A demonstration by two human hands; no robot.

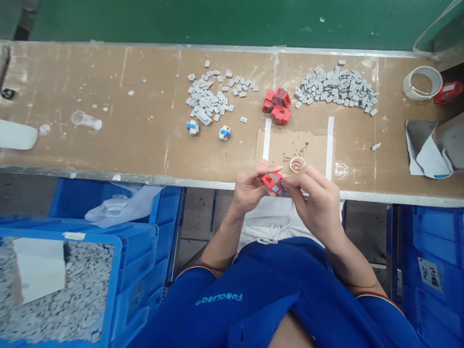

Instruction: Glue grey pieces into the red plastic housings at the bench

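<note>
A red block-like plastic piece (272, 182) with a grey band and a light blue patch is gripped at its left side by my left hand (251, 187), over the table's front edge. The fingertips of my right hand (314, 195) are pinched together at the piece's right side; whether they hold a small part there is hidden. Just beyond my right fingers stands a small round cup (297, 165) with something reddish inside. Further back, several similar red pieces (281, 114) lie clustered together.
Small grey tiles lie in a left pile (208, 96) and a right pile (339, 87). Two white-yellow-blue pieces (224, 133) sit nearer. A tape roll (422, 83) and torn paper (429, 152) are at right. A blue crate (119, 270) of grey parts stands lower left.
</note>
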